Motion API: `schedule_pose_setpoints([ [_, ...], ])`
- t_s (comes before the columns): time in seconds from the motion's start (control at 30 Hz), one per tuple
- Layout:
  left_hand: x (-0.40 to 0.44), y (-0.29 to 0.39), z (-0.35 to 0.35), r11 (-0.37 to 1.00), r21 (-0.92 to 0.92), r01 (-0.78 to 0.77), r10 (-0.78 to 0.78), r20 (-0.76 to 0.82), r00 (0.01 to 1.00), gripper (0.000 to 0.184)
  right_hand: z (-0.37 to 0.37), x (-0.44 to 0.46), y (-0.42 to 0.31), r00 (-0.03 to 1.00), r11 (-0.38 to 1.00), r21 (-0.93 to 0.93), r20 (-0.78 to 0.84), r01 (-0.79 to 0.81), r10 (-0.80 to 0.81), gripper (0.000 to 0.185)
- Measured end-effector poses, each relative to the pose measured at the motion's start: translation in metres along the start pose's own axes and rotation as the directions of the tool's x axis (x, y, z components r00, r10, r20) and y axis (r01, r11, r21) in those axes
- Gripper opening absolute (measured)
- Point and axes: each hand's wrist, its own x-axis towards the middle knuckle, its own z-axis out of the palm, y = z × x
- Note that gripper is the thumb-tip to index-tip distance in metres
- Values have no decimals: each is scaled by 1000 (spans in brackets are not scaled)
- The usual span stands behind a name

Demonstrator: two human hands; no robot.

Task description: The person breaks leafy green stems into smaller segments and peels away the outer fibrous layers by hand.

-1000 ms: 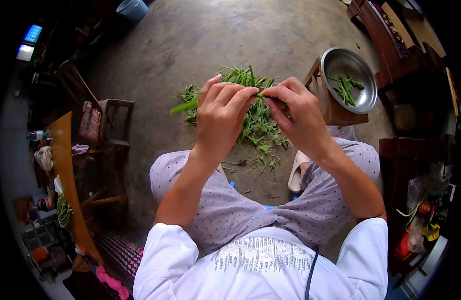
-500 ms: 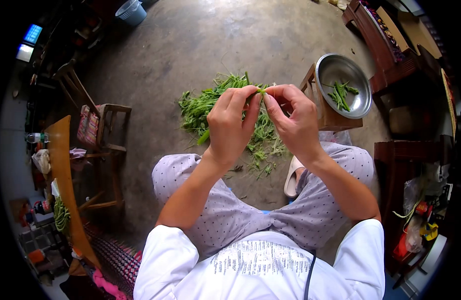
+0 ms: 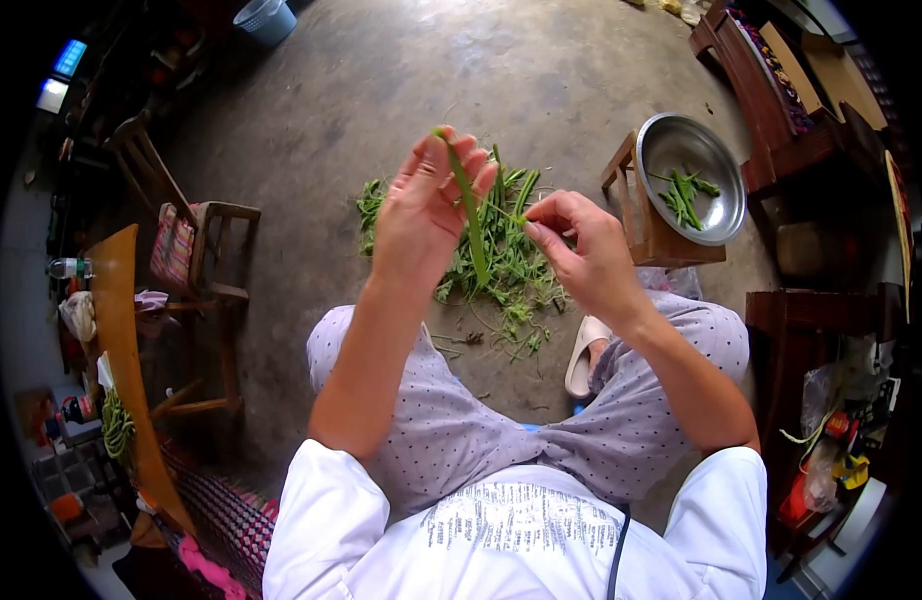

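My left hand (image 3: 426, 205) is raised with its palm turned up and holds a long green stem (image 3: 468, 205) that hangs down across the fingers. To its right, my right hand (image 3: 586, 245) pinches a small green bit (image 3: 522, 220) between thumb and forefinger. Beneath both hands a loose pile of green stems and leaves (image 3: 516, 285) lies on the floor, partly hidden by my left hand. A metal basin (image 3: 726, 215) at the right holds several cut green pieces (image 3: 684, 195).
The basin rests on a wooden stool (image 3: 676, 247). A wooden chair (image 3: 221, 212) and a wooden tabletop edge (image 3: 121, 320) are at the left. A blue basket (image 3: 266, 22) stands at the far left, dark furniture (image 3: 816, 305) at the right. A sandal (image 3: 581, 365) is near the pile.
My hands have come apart. The left moved up and left, turning its palm up with the long stem; the right moved slightly down with its fingers still pinched.
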Motion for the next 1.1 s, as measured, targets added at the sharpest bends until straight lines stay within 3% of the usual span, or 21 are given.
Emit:
schedule_pose_setpoints([
  [0.03, 2, 7, -4, 997, -78, -21, 19, -18, 1000, 18, -2, -1, 7, 1000, 1000, 1, 4, 0, 0, 8],
  [0.1, 6, 23, -17, 977, -203, -61, 57, -28, 998, 16, -7, -3, 30, 978, 959, -281, 204, 21, 38, 9],
  [0.13, 8, 30, -21, 977, -200, -67, 62, -31, 998, 16, -8, -6, 40, 977, 960, -278, 208, 26, 34, 9],
  [0.2, 8, 46, -30, 934, -336, -123, 118, -34, 992, 16, -8, -14, 57, 953, 831, -547, 292, 102, 75, 8],
  [0.27, 7, 63, -40, 915, -383, -126, 125, -28, 992, 15, -12, -20, 72, 944, 823, -560, 314, 101, 98, 9],
  [0.33, 5, 78, -45, 876, -446, -182, 199, -9, 980, 13, -16, -25, 93, 918, 666, -741, 321, 88, 235, 13],
  [0.37, 2, 84, -45, 880, -385, -278, 252, -117, 961, 13, -19, -26, 99, 910, 641, -765, 311, 69, 274, 15],
  [0.4, 1, 89, -53, 881, -390, -267, 242, -112, 964, 13, -19, -27, 105, 911, 637, -769, 301, 58, 281, 15],
  [0.47, 5, 91, -67, 899, -234, -370, 358, -94, 929, 14, -25, -28, 117, 915, 714, -694, 345, 96, 212, 20],
  [0.5, 9, 80, -58, 906, -83, -415, 398, -165, 902, 15, -24, -28, 117, 901, 776, -624, 385, 95, 199, 21],
  [0.53, 17, 65, -50, 912, -99, -397, 381, -149, 912, 15, -23, -29, 121, 895, 820, -541, 438, 187, 86, 22],
  [0.6, 32, 25, -33, 956, 103, -274, 278, -25, 960, 17, -18, -34, 112, 900, 847, -507, 427, 159, 87, 17],
  [0.67, 47, -18, 11, 991, 98, -89, 94, -54, 994, 19, -15, -35, 102, 898, 871, -471, 431, 137, 92, 14],
  [0.77, 91, -78, 65, 992, 127, -15, 5, 81, 997, 30, -15, -32, 106, 920, 890, -428, 391, 155, 28, 14],
  [0.83, 109, -100, 95, 869, 495, 23, -75, 86, 993, 41, -20, -27, 108, 939, 946, -313, 341, 83, 30, 15],
  [0.87, 107, -103, 97, 867, 498, 32, -83, 81, 993, 41, -22, -24, 108, 954, 982, -187, 297, 20, 37, 16],
  [0.93, 103, -106, 98, 608, 771, -189, -20, 253, 967, 50, -27, -19, 104, 967, 988, -119, 226, -93, 118, 16],
  [0.97, 99, -98, 87, 525, 782, -337, -20, 407, 913, 46, -32, -15, 102, 954, 972, 15, 193, -235, 228, 16],
  [1.0, 82, -87, 82, 466, 818, -336, -19, 389, 921, 41, -37, -12, 99, 925, 919, 153, 178, -364, 337, 18],
  [1.03, 61, -75, 77, 406, 851, -334, -17, 372, 928, 37, -43, -12, 91, 922, 877, 292, 192, -381, 337, 22],
  [1.1, 32, -61, 56, 405, 893, -197, -21, 225, 974, 32, -47, -10, 81, 917, 837, 377, 206, -397, 342, 23],
])
